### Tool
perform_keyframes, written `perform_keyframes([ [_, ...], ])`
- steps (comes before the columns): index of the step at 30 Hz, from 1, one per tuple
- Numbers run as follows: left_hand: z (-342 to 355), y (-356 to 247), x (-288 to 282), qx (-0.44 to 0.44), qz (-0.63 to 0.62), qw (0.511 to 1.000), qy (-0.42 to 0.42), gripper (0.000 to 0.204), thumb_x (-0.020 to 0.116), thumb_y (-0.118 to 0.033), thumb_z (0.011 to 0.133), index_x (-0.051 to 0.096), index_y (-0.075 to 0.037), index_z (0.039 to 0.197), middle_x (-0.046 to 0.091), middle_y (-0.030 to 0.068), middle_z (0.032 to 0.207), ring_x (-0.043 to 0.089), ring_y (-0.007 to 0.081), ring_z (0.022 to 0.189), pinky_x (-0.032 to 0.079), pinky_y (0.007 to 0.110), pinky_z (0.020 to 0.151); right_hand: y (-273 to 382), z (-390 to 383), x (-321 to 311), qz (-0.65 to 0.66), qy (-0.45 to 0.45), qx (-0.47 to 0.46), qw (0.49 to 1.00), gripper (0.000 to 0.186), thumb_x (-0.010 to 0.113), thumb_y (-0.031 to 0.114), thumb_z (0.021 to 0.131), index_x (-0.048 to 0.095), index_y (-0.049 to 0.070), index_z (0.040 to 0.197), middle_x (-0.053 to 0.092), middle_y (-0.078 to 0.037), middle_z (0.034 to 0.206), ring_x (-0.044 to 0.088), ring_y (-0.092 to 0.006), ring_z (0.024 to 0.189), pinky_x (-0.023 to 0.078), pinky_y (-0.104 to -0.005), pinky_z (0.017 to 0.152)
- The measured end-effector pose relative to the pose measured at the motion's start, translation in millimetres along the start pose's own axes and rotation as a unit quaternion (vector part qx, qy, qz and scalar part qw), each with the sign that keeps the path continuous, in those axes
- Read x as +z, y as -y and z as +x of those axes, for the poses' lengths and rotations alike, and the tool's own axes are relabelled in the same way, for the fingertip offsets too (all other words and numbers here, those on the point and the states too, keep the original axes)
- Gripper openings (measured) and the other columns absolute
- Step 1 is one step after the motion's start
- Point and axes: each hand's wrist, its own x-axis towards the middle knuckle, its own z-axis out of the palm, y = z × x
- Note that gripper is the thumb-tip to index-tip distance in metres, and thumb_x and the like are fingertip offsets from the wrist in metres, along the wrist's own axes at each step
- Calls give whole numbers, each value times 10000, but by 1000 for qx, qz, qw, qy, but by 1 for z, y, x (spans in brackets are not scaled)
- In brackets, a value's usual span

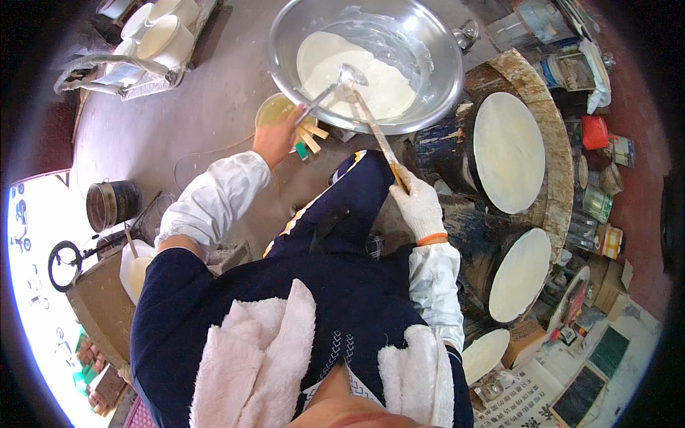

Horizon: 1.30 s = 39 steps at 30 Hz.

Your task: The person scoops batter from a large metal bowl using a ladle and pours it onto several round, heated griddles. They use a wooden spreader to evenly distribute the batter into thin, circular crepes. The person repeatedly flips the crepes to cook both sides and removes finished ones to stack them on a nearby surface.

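Note:
A wide stainless steel basin (446, 64) holds pale, creamy batter (325, 57). My left hand (273, 145), bare below a white sleeve cover, grips a metal ladle (349, 75) whose bowl is at the batter. My right hand (417, 205), in a white knitted glove with an orange band at the wrist, is closed around a long, narrow flat stick (375, 130). The stick's far tip meets the batter close to the ladle's bowl. Beneath my left hand is a tub of yellowish liquid (270, 111), partly covered, with wooden-handled tools (312, 143) across its edge.
On my right, round griddles carry thin pale sheets: a far one (509, 153), a middle one (519, 274) and a near one (485, 354). White buckets (165, 43) stand on a cart at far left. A dark metal bucket (114, 205) sits on the floor.

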Motion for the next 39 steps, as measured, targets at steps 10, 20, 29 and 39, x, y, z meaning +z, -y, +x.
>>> perform_keyframes([
  [10,-25,42,-76,-148,-191,955,-173,538,593,-155,939,469,-152,1463,683,160,1007,667,319,810,516,404,762,-9,-16,-3,181,-90,75,976,487,653,113,916,558,-26,1373,619,-175,1344,607,-226,1210,442,-309,1038],
  [20,-134,196,209,-372,-274,878,122,291,519,-280,993,629,-13,955,658,160,824,640,321,751,496,439,671,6,-10,20,255,-57,165,951,523,635,122,933,511,-37,1415,592,-180,1366,576,-237,1235,433,-322,1044],
  [29,-85,231,330,-362,12,880,306,289,494,-218,955,703,-37,1039,708,217,1053,705,369,965,571,509,797,23,-2,25,222,-78,153,960,530,651,123,921,520,-28,1412,593,-170,1369,583,-221,1220,442,-321,1033],
  [39,-94,246,294,-602,-565,528,199,293,537,-353,1017,669,-111,1115,636,13,747,565,146,540,475,318,449,35,0,26,164,-51,167,971,521,653,129,921,534,0,1412,662,-109,1204,621,-126,894,503,-240,772],
])
